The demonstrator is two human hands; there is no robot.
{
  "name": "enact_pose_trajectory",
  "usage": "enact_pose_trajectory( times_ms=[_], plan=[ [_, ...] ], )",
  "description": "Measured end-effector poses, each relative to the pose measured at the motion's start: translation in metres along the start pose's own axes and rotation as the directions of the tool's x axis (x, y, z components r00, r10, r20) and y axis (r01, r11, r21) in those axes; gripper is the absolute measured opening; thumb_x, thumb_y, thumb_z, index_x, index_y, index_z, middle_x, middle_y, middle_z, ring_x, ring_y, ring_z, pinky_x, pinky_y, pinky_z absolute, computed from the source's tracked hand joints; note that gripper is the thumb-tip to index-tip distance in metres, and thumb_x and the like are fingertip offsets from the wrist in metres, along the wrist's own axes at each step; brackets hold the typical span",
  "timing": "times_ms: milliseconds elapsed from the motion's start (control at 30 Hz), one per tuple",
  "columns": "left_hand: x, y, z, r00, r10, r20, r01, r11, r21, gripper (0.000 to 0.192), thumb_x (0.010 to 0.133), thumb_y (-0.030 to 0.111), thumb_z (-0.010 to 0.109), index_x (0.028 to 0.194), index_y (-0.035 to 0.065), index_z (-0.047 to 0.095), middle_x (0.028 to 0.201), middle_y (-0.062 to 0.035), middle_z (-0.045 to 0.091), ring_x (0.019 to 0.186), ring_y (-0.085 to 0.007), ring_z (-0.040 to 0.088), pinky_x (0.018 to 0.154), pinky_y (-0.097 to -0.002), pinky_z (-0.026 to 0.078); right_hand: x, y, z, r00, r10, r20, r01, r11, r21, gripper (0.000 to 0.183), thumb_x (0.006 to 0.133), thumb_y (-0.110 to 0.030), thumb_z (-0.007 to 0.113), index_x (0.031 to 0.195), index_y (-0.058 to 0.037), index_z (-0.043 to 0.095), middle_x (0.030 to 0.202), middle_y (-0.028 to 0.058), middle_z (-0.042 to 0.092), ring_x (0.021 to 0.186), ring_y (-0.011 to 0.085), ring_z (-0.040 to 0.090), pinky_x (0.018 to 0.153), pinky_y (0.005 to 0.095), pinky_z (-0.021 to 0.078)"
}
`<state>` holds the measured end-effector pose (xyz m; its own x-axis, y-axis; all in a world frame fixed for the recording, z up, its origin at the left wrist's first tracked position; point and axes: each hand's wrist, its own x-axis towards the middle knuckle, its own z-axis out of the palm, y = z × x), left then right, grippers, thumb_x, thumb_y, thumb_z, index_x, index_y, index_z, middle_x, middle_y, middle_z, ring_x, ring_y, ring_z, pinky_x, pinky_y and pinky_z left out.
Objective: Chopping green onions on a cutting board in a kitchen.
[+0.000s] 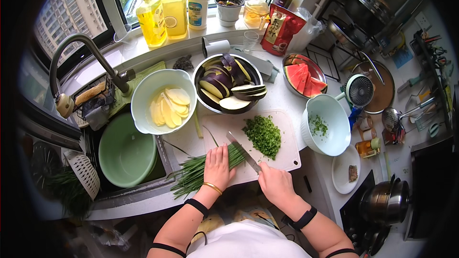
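My left hand [217,166] presses a bundle of long green chives [190,176] against the pale cutting board [287,118], fingers flat near the cut ends. In my right hand [276,182] is the handle of a kitchen knife [244,153], its blade slanting across the chive ends beside my left fingers. A heap of chopped chives [263,137] lies on the board to the right of the blade. Behind the board, a metal bowl holds sliced eggplant [218,82]. A pale bowl [138,105] with peeled potato slices [170,109] in liquid stands to its left.
At left, a green basin [125,154] sits in the sink under a curved faucet [86,39]. Right of the board are a light-blue bowl [326,109] with chopped greens, watermelon slices [303,79], a small fan [359,90] and a white plate [340,179]. Bottles line the windowsill.
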<state>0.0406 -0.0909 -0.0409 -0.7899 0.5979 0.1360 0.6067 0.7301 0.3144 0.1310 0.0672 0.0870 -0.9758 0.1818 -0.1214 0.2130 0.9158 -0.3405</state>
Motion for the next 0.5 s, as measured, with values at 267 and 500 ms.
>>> enact_pose_trajectory(
  times_ms=[267, 500],
  plan=[
    [0.0006, 0.0014, -0.0028, 0.999, 0.004, 0.032, -0.005, 1.0, 0.019, 0.093, 0.075, 0.037, 0.072, 0.148, -0.0044, 0.031, 0.135, -0.0158, 0.043, 0.131, -0.0298, 0.039, 0.117, -0.0448, 0.026, 0.0017, 0.0021, 0.0067, 1.0, -0.022, -0.004, 0.022, 0.999, -0.04, 0.009, 0.09, -0.014, 0.059, 0.092, -0.0052, 0.056, 0.067, 0.0145, 0.065, 0.062, 0.0364, 0.066, 0.057, 0.0466, 0.0528],
    [0.0026, 0.0035, -0.0064, 0.999, 0.008, 0.04, -0.009, 1.0, 0.028, 0.093, 0.074, 0.035, 0.072, 0.148, -0.0046, 0.03, 0.135, -0.0156, 0.043, 0.13, -0.0308, 0.039, 0.117, -0.0454, 0.026, 0.0066, 0.0017, 0.0045, 0.997, -0.015, 0.07, 0.017, 0.999, -0.032, 0.011, 0.09, -0.014, 0.058, 0.092, -0.0035, 0.054, 0.063, 0.0156, 0.064, 0.059, 0.0374, 0.066, 0.056, 0.0469, 0.0527]
  ],
)
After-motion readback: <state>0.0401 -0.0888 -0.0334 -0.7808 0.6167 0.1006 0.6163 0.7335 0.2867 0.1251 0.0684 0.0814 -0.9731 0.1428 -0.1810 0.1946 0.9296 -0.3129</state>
